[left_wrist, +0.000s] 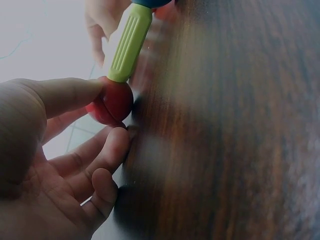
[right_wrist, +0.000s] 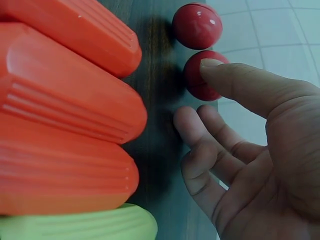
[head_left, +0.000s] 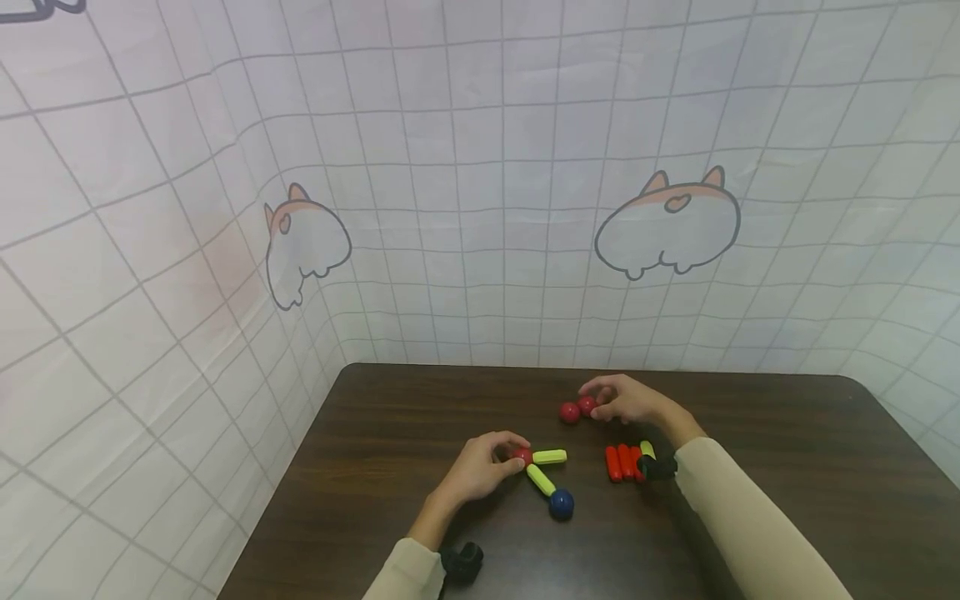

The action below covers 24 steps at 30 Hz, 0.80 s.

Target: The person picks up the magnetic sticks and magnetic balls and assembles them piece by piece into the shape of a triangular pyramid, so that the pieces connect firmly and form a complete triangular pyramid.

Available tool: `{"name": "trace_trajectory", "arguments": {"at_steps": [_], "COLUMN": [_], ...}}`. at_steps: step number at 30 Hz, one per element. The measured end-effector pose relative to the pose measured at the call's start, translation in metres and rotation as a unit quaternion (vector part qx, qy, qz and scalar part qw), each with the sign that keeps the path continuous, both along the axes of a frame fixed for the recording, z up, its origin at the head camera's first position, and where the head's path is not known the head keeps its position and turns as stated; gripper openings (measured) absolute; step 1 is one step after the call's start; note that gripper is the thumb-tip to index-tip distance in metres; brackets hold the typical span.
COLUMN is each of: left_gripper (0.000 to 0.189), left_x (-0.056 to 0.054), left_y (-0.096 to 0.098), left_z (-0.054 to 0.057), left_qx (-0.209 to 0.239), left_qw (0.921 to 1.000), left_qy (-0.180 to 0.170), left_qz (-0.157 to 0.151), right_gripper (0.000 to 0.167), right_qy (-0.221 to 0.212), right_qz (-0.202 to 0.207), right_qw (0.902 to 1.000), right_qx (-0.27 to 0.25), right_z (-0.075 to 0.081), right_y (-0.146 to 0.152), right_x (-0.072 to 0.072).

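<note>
My left hand [head_left: 482, 468] pinches a red ball [left_wrist: 117, 102] between thumb and fingers, low over the table. In the head view two yellow-green ribbed rods [head_left: 550, 457] fan out from that ball. The nearer rod [head_left: 541, 480] ends at a dark blue ball [head_left: 561, 504]. Farther back, my right hand [head_left: 628, 400] holds another red ball [right_wrist: 200, 77], its thumb laid across the front. Right against this ball sits a second red ball [right_wrist: 197, 26]. The right hand's other fingers are bent and hold nothing.
Beneath the right wrist, several orange-red rods [head_left: 619, 463] lie side by side with a yellow-green rod [head_left: 647, 449] at their end. A black wrist strap piece [head_left: 657, 467] overlaps them. Behind the dark wooden table [head_left: 420, 392] hangs a white grid-patterned cloth [head_left: 480, 208].
</note>
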<state>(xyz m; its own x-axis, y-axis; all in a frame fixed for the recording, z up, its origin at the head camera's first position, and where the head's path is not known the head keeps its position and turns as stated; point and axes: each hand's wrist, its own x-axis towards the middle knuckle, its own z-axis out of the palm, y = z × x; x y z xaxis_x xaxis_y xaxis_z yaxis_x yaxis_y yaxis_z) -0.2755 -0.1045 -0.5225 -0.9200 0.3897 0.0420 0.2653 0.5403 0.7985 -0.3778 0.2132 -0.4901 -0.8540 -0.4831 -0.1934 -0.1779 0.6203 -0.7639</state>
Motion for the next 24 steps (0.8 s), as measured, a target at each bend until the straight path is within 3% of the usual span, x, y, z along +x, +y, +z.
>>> {"name": "trace_trajectory", "arguments": {"at_steps": [24], "left_gripper": [0.022], "left_x": [-0.0004], "left_y": [0.0003], "left_z": [0.0], "left_qx": [-0.001], "left_qw": [1.0], "left_qy": [0.0], "left_qz": [0.001], "right_gripper": [0.036], "right_qy": [0.019], "right_qz": [-0.008], "right_qw": [0.9998], "right_qx": [-0.003], "right_z": [-0.0064], "right_y": [0.0081], "right_x": [0.0016]}}
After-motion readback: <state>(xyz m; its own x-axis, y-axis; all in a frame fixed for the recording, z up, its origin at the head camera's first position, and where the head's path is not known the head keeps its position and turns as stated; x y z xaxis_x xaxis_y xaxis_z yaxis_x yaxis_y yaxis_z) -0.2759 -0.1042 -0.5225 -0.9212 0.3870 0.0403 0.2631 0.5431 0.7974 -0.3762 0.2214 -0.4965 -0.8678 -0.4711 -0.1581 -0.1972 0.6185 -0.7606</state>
